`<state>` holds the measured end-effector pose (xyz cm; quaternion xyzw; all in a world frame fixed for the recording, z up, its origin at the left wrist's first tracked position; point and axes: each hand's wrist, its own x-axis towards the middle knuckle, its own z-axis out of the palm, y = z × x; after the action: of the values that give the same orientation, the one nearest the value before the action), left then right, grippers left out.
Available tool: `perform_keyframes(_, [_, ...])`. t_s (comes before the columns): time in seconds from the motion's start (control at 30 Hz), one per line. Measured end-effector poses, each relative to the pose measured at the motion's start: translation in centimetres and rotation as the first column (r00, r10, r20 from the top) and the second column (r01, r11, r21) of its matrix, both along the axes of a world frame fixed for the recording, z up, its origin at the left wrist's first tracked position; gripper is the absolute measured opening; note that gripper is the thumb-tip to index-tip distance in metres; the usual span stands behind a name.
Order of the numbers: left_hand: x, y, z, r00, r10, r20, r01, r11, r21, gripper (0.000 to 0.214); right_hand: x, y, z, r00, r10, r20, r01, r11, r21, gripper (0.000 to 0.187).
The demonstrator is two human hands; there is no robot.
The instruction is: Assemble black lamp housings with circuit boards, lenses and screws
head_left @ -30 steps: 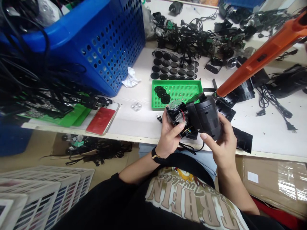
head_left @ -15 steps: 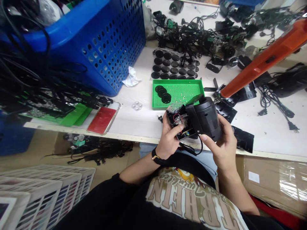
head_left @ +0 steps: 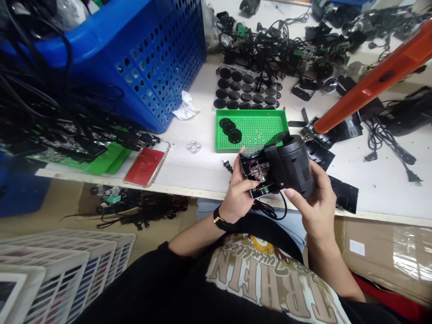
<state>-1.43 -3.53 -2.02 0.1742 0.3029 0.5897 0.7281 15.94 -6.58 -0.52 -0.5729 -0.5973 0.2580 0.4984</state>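
Both my hands hold a black cylindrical device above the table's front edge. My left hand grips its open end, where a small circuit board with red wires shows. My right hand wraps the round black housing from below, with the fingertips on its side. A black cord loops down from the device, and a small two-pin plug lies on the table near my left hand.
A green perforated tray holding black discs stands just beyond my hands. An orange tool handle reaches in from the right. Black plastic pieces and tangled cords cover the table, and a blue perforated crate stands at the left.
The device has turned slightly in my hands, with its open end moving right. The whole scene has shifted a little as my head moves.
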Motion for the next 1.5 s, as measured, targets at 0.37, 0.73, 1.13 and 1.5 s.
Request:
perform_keyframes(0.37, [0.2,-0.1,-0.1,0.997,0.045,-0.062,-0.049,0.997,-0.060,0.098,-0.1,-0.2,0.3,1.000,0.010,-0.020,-0.010,1.000,0.007,0.074])
perform_keyframes(0.73, [0.3,-0.4,0.3,0.995,0.096,0.018,-0.096,0.995,-0.023,0.099,0.4,-0.2,-0.2,0.999,-0.044,-0.022,0.044,0.999,-0.021,0.074])
perform_keyframes(1.13, [0.2,-0.1,0.8,0.989,0.136,0.061,-0.136,0.991,-0.005,0.070,1.1,0.4,0.2,0.992,-0.122,-0.015,0.123,0.992,0.040,0.074])
perform_keyframes(1.5, [0.3,0.0,0.5,0.983,0.151,0.106,-0.152,0.988,0.001,0.064,1.4,0.3,0.1,0.990,-0.139,0.013,0.138,0.990,0.030,0.082])
